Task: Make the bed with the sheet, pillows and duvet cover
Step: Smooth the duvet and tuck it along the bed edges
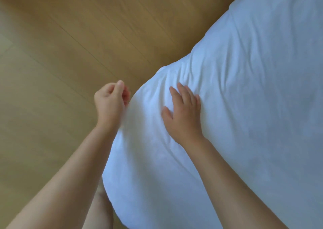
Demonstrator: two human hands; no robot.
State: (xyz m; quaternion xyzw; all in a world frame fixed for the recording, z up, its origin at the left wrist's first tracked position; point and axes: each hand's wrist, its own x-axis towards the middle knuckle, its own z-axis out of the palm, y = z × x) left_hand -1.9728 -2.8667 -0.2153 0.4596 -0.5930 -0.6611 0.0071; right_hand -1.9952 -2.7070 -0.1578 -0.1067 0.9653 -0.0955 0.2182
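Left hand [111,100] (forearm foremost): curled beside the corner of the sheet [244,106], hold on fabric unclear. Right hand [183,113]: flat, pressing near that corner. Risk: untucked corner could ride up once released.

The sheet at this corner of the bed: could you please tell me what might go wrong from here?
Creases run from the corner beneath the flat right hand; tucking the sheet now could lock them in. The left hand is curled beside the corner and its hold on the fabric is unclear, so the corner might slip loose.
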